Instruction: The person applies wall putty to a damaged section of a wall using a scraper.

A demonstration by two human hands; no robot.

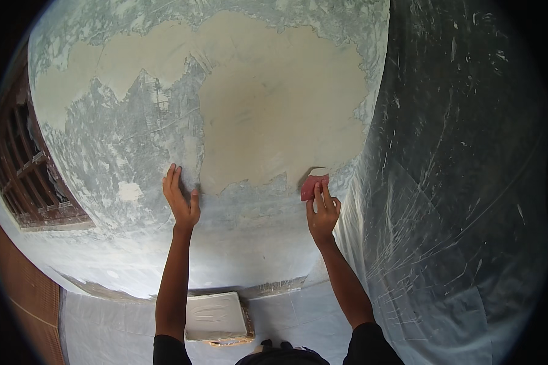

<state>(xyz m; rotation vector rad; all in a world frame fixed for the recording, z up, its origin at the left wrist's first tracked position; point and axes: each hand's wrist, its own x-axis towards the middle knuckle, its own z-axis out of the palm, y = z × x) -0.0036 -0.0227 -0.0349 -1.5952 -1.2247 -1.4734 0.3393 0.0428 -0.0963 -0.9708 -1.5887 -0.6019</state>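
My right hand (324,214) grips a small, flat red putty spreader (310,187) with pale putty along its top edge. The spreader is at the wall, by the lower right border of a broad patch of smooth beige putty (274,109). To the left, my left hand (181,199) is open, its outstretched fingers against the mottled grey wall (140,134) beside the patch's left edge. Nothing is in that hand.
Low, between my forearms, a shallow tray (216,336) of white putty stands on pale floor sheeting (109,322). Clear plastic sheeting (444,243) hangs on the right. A brown window grille (30,164) is set at the far left.
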